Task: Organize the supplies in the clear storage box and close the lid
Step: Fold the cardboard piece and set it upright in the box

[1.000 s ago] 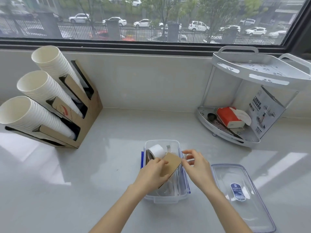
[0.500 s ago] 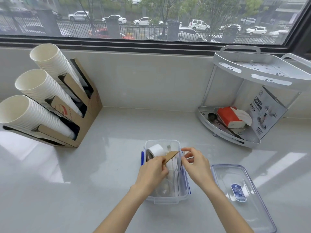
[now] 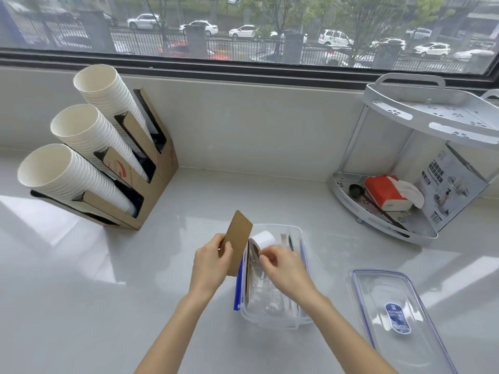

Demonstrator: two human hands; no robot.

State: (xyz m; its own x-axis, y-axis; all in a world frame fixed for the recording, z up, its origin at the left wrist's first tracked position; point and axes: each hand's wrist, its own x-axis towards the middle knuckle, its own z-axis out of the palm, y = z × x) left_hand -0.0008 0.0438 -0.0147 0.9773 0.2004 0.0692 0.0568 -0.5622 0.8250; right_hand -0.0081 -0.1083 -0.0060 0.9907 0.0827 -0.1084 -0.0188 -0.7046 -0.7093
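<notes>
A clear storage box (image 3: 275, 318) with blue clips stands open on the white counter in front of me. Inside it are a white roll (image 3: 263, 238) at the far end and clear-wrapped supplies. My left hand (image 3: 212, 261) grips a brown cardboard piece (image 3: 238, 240), held upright just left of the box's left wall. My right hand (image 3: 283, 268) reaches into the box with fingertips pinched near the roll; what they pinch is too small to tell. The clear lid (image 3: 397, 317) with a blue label lies flat on the counter to the right of the box.
A cardboard holder (image 3: 147, 184) with three stacks of white paper cups stands at the left. A white two-tier corner rack (image 3: 405, 220) at the right holds a red tissue pack, a dark spoon and a printed box. A window sill wall runs behind.
My left hand has lifted the cardboard piece out of the box and moved it to the left, turning it upright. My right hand has moved into the box toward the roll.
</notes>
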